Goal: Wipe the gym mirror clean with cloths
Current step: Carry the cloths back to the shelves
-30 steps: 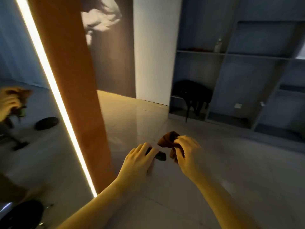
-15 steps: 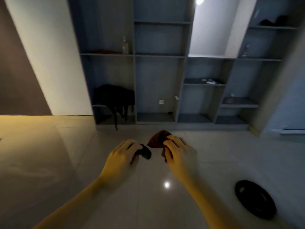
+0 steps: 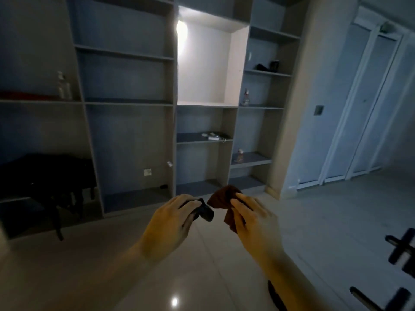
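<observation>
My left hand grips a small dark cloth that bunches out past its fingertips. My right hand holds a crumpled brown cloth, with part of it hanging down under the fingers. The two hands are close together in front of me, the cloths nearly touching. The mirror is not in view.
A tall grey shelving unit fills the wall ahead, with spray bottles and small items on it. A black bag sits in a lower left bay. White doors stand at right. Dark equipment lies on the glossy floor at lower right.
My view has swung right, away from the mirror and its lit edge, to the shelves and doors. Both hands keep their cloths and stay together.
</observation>
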### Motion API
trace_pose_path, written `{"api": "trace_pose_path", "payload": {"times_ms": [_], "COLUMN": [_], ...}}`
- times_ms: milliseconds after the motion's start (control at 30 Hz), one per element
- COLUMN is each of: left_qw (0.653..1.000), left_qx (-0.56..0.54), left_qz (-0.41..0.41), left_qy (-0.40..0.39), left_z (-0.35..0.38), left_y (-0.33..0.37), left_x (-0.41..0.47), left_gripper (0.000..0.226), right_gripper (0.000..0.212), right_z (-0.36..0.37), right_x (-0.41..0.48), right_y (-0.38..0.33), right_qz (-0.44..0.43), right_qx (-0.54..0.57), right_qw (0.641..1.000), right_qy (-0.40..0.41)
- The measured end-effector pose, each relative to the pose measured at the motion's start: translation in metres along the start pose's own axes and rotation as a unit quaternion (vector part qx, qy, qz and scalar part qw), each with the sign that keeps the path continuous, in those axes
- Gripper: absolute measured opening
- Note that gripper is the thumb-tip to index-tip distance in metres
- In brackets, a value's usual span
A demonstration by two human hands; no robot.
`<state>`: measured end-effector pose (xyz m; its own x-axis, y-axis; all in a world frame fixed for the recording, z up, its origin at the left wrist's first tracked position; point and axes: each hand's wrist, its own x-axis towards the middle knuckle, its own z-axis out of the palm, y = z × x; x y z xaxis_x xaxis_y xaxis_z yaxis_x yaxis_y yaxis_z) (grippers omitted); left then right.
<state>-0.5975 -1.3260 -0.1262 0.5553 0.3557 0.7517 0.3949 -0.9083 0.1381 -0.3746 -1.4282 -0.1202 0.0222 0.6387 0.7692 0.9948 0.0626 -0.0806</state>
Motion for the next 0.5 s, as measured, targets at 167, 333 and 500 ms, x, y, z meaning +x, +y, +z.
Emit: {"api": "trace_pose_path", "payload": {"times_ms": [167,333,500], "left_qw": [0.998,0.995,0.995], "left_qx": [-0.058,-0.088,-0.096], "left_qz": [0.019,0.026,0.022], "left_qy": [0.0,0.037,0.031], "left_z": [0.074,0.131,0.199], "left_y": [-0.118,-0.235,-0.33], "left_x": [0.124,0.26,0.361], "left_gripper": [0.028,0.022,0.025], "right_gripper": [0.022,0.022,0.022], "right_z": [0.096,0.189,0.276], "right_x": [0.125,0.253,0.36], "right_y": [0.069,0.136,0.213], "right_qz": [0.058,0.088,0.086], "right_qx": [0.014,0.04,0.019], "right_qw": [0.998,0.994,0.994], "right_qy": [0.038,0.059,0.065]}}
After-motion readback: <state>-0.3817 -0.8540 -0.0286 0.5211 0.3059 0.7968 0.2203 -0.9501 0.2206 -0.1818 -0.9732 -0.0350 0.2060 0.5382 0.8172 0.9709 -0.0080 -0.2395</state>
